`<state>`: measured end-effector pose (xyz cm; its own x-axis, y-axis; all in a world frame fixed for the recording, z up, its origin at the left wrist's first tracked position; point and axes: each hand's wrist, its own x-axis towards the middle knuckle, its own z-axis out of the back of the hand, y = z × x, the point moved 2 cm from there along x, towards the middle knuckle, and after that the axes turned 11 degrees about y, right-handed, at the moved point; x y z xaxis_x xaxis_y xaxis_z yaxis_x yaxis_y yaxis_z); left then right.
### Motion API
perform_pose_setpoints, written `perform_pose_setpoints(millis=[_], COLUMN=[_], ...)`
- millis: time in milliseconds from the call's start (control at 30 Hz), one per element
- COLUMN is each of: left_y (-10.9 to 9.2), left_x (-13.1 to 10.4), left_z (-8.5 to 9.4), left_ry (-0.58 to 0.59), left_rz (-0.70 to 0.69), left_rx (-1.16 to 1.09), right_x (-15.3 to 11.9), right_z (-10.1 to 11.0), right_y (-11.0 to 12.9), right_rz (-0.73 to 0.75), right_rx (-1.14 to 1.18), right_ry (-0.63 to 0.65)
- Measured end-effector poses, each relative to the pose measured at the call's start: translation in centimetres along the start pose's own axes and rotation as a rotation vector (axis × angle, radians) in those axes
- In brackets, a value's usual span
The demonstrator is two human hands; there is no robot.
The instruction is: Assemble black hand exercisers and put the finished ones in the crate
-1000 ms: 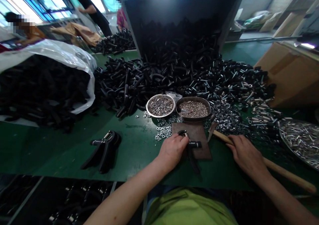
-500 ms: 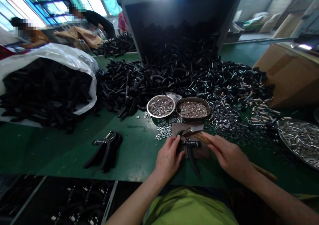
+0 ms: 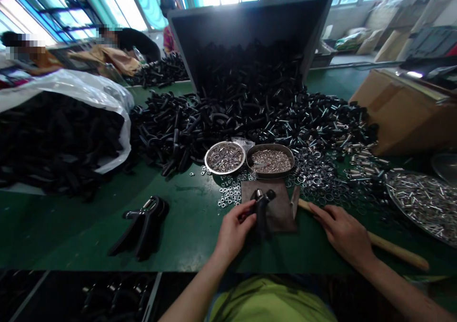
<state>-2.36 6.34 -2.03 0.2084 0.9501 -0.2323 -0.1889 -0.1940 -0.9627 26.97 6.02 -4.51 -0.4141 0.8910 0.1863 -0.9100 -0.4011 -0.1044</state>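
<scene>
My left hand (image 3: pixel 235 227) pinches a black clamp-like part (image 3: pixel 262 212) with shiny metal at its top, over the left side of a flat metal plate (image 3: pixel 282 212). Right of the plate, my right hand (image 3: pixel 342 229) is closed over the wooden handle of a hammer (image 3: pixel 396 249). The hammer head (image 3: pixel 294 202) rests at the plate's right edge. Another black clamp (image 3: pixel 144 222) lies on the green table to the left. Small metal rings (image 3: pixel 230 191) are scattered just beyond the plate.
A round bowl (image 3: pixel 225 158) and an oval tin (image 3: pixel 271 160) hold small metal pieces. Behind them black parts spill from a big grey bin (image 3: pixel 250 20). A white bag (image 3: pixel 124 103) stands left, a cardboard box (image 3: pixel 396 108) and a tray of pins (image 3: pixel 424 205) right. People sit farther back.
The hammer has moved off the black part to the right, its head now at the plate's edge. My left hand has turned the part more upright. The whole view has shifted slightly.
</scene>
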Motion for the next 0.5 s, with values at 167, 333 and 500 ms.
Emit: perform_pose_setpoints(millis=[167, 333, 500], left_y=[-0.1, -1.2, -3.8], left_x=[-1.3, -3.6, -2.9], left_z=[-3.7, -5.9, -3.3], left_ry=[0.003, 0.091, 0.191], left_rz=[0.285, 0.296, 0.161], left_rx=[-0.713, -0.815, -0.456], right_x=[4.9, 15.3, 22.9], right_z=[1.7, 3.3, 1.2], right_y=[-0.9, 0.0, 0.4], right_rz=[0.008, -0.029, -0.062], right_rx=[0.126, 0.131, 0.065], right_ry=[-0.041, 0.107, 0.3])
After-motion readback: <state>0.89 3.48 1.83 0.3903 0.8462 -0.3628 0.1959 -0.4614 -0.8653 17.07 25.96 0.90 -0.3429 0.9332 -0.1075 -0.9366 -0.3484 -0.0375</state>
